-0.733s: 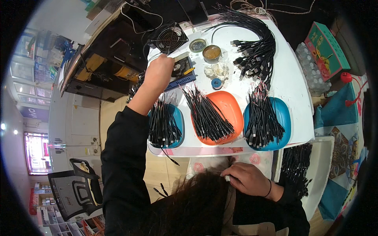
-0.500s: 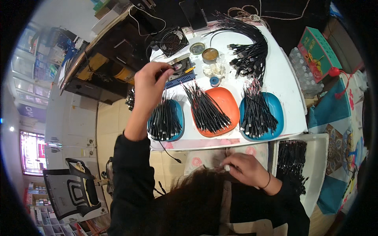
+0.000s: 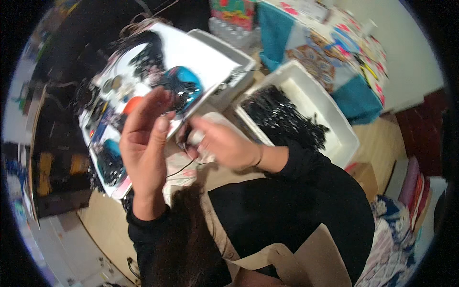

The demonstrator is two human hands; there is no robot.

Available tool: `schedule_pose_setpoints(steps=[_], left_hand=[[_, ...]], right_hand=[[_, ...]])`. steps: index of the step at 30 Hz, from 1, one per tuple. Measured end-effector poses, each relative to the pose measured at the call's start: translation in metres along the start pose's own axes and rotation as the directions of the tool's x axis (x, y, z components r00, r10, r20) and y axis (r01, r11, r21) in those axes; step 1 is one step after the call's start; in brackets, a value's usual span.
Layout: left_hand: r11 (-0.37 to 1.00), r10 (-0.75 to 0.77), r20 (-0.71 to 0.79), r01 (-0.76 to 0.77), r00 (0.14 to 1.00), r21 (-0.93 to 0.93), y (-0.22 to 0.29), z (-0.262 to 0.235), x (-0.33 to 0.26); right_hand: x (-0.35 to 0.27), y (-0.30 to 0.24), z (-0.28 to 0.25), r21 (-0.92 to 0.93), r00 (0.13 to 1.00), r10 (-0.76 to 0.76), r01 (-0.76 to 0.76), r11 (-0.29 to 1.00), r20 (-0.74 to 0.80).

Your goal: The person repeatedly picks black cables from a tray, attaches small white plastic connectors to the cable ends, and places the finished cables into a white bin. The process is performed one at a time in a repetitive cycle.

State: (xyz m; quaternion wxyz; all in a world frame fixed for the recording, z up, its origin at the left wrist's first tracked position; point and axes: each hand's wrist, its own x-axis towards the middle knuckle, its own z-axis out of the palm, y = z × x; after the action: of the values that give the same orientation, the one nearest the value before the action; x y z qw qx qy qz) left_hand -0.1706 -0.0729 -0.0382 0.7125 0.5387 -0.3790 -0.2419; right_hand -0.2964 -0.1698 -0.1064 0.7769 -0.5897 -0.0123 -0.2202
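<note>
Black cable (image 3: 182, 169), thin one, just below right hand (image 3: 227, 145), off white table's (image 3: 205, 57) near edge. Right fingers curled, too blurry to tell what they're pinching. Left hand (image 3: 146, 141) loosely spread, overlapping table edge. Blue tray (image 3: 181, 71) on table, white tub (image 3: 306, 88) right of it, beige floor (image 3: 382, 136) around.

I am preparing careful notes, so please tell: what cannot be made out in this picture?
Orange tray: head view, partly hidden behind the left hand.
Right hand: head view, blur obscures its exact grip.
Black cables in the white bin: head view, too blurred to count.
Printed box: head view, cut off by upper edge.
</note>
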Motion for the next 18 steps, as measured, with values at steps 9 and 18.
schedule_pose_setpoints(steps=[9, 18], left_hand=[[0.964, -0.109, 0.121, 0.075, 0.987, 0.254, -0.016, -0.035, 0.001], [0.820, -0.105, -0.136, 0.163, 0.985, 0.548, -0.023, -0.123, 0.003]], right_hand=[[-0.161, -0.158, -0.159, -0.607, 0.721, -0.363, -0.101, 0.788, -0.591], [-0.151, 0.013, -0.345, -0.512, 0.565, -0.156, -0.812, -0.281, -0.810]])
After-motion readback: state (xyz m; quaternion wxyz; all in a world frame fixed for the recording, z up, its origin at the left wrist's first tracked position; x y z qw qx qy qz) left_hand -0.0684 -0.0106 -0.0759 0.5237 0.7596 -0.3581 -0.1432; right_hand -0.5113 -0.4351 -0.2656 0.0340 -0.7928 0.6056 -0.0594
